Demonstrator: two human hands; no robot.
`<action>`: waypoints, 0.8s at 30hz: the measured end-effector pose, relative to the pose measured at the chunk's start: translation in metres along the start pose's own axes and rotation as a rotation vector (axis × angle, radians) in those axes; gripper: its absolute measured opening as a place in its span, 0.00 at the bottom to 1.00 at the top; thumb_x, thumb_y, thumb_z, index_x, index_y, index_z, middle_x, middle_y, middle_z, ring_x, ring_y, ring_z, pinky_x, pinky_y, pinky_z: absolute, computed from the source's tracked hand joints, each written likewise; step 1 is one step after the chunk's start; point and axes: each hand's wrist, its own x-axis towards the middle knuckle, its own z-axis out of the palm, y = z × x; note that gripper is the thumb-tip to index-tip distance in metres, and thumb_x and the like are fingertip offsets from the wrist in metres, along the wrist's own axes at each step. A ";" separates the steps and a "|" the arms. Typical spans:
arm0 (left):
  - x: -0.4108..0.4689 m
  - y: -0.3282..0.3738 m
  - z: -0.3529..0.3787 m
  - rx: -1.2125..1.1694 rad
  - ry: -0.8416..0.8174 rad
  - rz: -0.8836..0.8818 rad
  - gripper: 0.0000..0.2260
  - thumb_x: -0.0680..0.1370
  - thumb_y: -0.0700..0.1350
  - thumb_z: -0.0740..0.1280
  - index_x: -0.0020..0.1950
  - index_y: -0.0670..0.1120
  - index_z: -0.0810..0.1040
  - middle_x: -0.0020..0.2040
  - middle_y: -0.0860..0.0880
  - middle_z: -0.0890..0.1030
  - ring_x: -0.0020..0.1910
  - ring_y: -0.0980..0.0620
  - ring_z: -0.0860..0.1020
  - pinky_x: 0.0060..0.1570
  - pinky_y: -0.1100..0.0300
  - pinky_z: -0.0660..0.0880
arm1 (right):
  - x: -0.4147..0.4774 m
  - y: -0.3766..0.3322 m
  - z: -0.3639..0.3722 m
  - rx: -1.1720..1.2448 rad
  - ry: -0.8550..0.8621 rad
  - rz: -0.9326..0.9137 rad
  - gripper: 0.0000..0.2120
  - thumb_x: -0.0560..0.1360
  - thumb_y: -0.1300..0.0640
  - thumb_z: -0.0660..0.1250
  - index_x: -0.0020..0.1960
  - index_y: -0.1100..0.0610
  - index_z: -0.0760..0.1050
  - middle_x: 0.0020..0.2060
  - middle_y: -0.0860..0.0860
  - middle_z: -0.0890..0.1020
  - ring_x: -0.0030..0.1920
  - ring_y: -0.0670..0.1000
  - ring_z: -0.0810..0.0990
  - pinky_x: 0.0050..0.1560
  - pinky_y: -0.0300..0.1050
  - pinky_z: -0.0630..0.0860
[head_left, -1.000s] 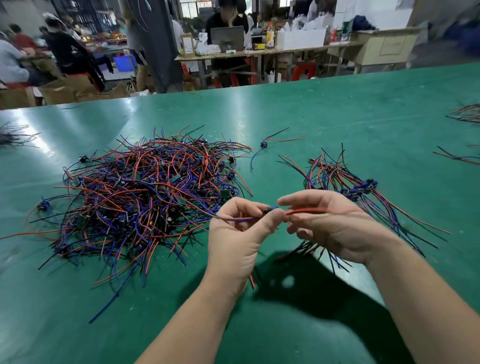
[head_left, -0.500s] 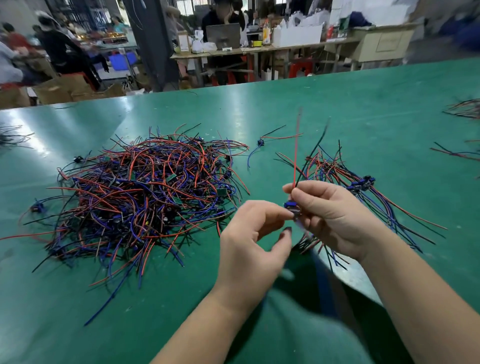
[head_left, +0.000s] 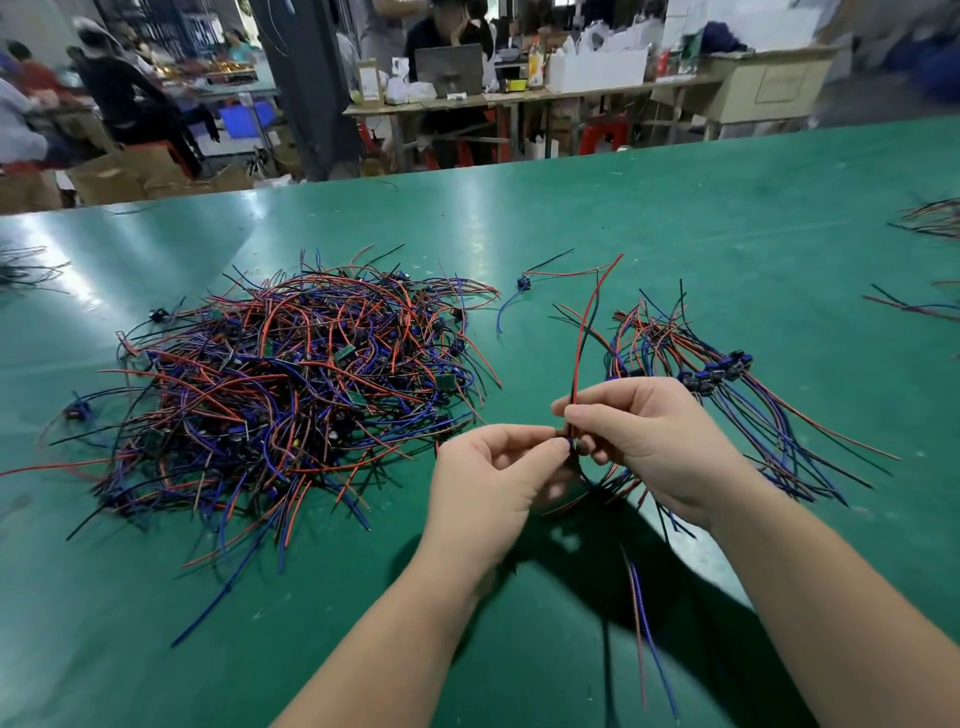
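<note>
The held wire piece (head_left: 581, 343) sits just right of the frame's centre, lifted above the green desk (head_left: 675, 218). Its red and black leads rise side by side out of the fingers and curve toward the upper right. The right hand (head_left: 654, 441) pinches these leads between thumb and forefinger, with its other fingers curled under. The left hand (head_left: 493, 483) meets it from the left, thumb and forefinger tips nipping the piece at its small dark-blue connector (head_left: 570, 446), which is mostly hidden between the fingertips.

Below the hands, blurred blue and red strands (head_left: 641, 639) hang toward the lower edge; I cannot tell whether they belong to the held piece.

Just behind and right of the right hand lies a sorted bundle (head_left: 737, 400), its blue connectors gathered together and its leads fanned out on the desk. In the left half of the frame spreads a big tangled pile (head_left: 291, 395) of red, blue and black wires. A single loose piece (head_left: 524, 283) lies between pile and bundle, further up. A few more wires (head_left: 930, 218) lie at the right edge.
</note>
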 end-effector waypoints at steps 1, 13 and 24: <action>-0.001 0.000 0.001 -0.022 0.001 -0.014 0.02 0.72 0.35 0.72 0.42 0.40 0.81 0.35 0.44 0.84 0.32 0.53 0.82 0.31 0.65 0.77 | 0.000 0.000 0.000 0.009 0.000 -0.002 0.11 0.74 0.70 0.66 0.37 0.59 0.82 0.27 0.53 0.79 0.26 0.46 0.72 0.27 0.34 0.68; -0.002 -0.001 0.005 -0.008 0.014 0.011 0.04 0.71 0.39 0.73 0.43 0.40 0.82 0.39 0.42 0.85 0.36 0.48 0.84 0.33 0.61 0.79 | -0.001 0.000 -0.005 -0.053 -0.029 -0.086 0.06 0.71 0.65 0.71 0.35 0.61 0.81 0.27 0.55 0.79 0.27 0.46 0.74 0.29 0.36 0.72; -0.015 0.005 0.001 0.263 -0.458 -0.299 0.03 0.71 0.39 0.74 0.39 0.44 0.81 0.37 0.44 0.84 0.34 0.52 0.82 0.37 0.61 0.80 | 0.003 -0.026 -0.047 0.208 0.369 -0.029 0.06 0.74 0.61 0.68 0.39 0.59 0.79 0.25 0.49 0.80 0.25 0.44 0.78 0.21 0.32 0.69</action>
